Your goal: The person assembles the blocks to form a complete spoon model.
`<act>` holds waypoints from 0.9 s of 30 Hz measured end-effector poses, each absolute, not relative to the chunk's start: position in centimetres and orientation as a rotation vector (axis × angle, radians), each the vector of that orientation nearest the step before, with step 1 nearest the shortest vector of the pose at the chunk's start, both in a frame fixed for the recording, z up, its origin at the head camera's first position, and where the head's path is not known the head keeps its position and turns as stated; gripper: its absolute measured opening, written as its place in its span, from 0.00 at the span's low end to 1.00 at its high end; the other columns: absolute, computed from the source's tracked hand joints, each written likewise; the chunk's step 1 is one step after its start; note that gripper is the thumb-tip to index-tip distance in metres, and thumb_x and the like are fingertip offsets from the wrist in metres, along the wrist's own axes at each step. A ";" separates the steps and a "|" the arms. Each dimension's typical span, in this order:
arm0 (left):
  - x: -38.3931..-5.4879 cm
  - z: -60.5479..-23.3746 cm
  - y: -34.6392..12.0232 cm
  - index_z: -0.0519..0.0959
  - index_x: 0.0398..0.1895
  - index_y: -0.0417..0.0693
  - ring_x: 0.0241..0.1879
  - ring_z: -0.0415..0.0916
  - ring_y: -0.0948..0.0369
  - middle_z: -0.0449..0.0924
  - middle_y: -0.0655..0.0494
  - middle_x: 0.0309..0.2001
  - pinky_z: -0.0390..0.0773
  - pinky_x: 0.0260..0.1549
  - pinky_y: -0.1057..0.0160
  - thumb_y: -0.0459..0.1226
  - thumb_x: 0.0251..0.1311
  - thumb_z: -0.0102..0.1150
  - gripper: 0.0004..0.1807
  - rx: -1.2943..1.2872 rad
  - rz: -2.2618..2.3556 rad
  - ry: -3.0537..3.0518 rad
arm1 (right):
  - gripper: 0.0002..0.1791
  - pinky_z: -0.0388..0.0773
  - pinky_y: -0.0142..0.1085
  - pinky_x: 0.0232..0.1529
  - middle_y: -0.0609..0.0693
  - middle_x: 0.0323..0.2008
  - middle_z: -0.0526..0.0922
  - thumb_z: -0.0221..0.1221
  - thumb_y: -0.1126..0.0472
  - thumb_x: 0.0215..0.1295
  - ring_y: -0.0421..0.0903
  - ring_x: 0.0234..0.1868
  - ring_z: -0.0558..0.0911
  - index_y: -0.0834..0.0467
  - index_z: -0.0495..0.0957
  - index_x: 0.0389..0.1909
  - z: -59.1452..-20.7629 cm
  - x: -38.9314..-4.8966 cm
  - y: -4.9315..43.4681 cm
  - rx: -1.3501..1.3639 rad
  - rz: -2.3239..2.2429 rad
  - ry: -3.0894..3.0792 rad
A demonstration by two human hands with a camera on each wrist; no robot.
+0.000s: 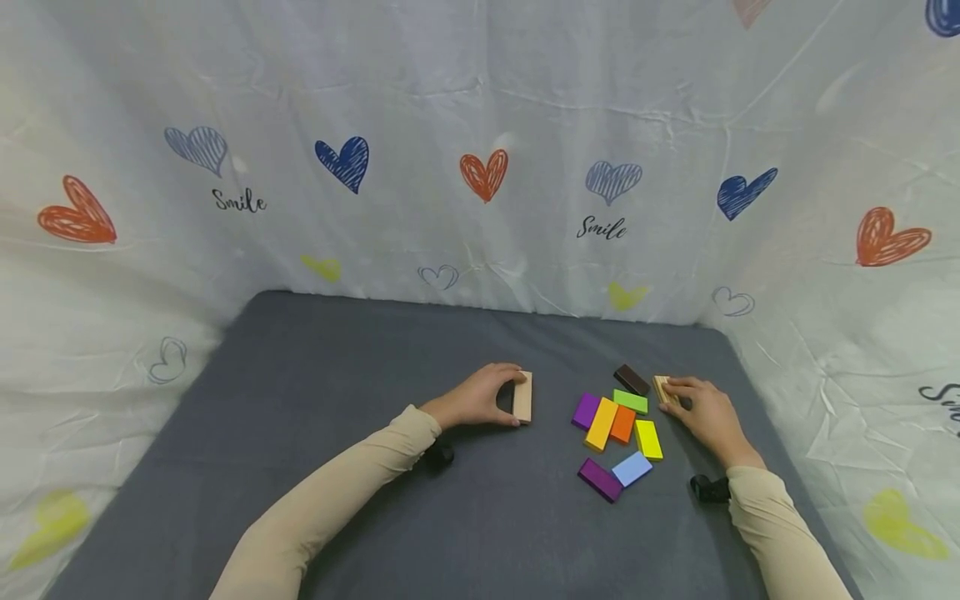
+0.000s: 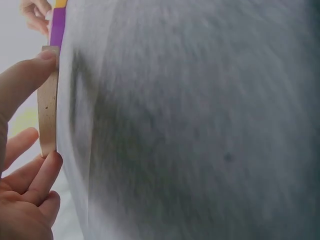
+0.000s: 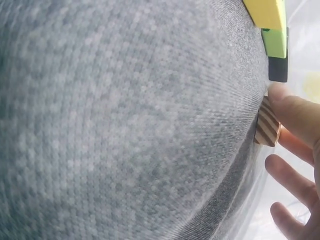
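My left hand (image 1: 480, 397) pinches a plain wooden block (image 1: 523, 400) by its two ends, thumb at one and fingertips at the other. In the left wrist view the same block (image 2: 48, 102) shows its pale narrow side close over the cloth. At the right, my right hand (image 1: 710, 419) grips another plain wooden block (image 1: 662, 389) between thumb and fingers, partly hidden by them. Its striped end grain (image 3: 267, 125) faces the right wrist camera. Just left of that hand are a dark brown block (image 1: 632, 380), a light green block (image 1: 631, 402) and a yellow block (image 1: 648, 440).
Between the hands lie more coloured blocks: an amber one (image 1: 601, 424) resting against a purple one (image 1: 586, 411) and an orange one (image 1: 622, 424). Nearer are a blue block (image 1: 632, 469) and a dark purple block (image 1: 600, 481). A hanging white sheet (image 1: 420, 208) surrounds the grey-covered table (image 1: 337, 350).
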State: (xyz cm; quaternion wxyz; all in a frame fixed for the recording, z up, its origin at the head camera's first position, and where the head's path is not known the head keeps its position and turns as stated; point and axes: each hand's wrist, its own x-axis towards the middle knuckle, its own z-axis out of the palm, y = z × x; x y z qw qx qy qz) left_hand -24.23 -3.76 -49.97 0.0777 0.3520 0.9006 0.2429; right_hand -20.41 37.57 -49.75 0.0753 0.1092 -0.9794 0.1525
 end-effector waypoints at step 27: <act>-23.4 -49.6 -16.2 0.71 0.67 0.50 0.73 0.62 0.46 0.64 0.47 0.74 0.65 0.68 0.42 0.48 0.48 0.76 0.41 0.864 0.906 2.748 | 0.25 0.70 0.63 0.54 0.65 0.55 0.80 0.66 0.57 0.60 0.66 0.54 0.76 0.64 0.80 0.57 -49.9 -20.5 37.5 0.272 0.443 -2.970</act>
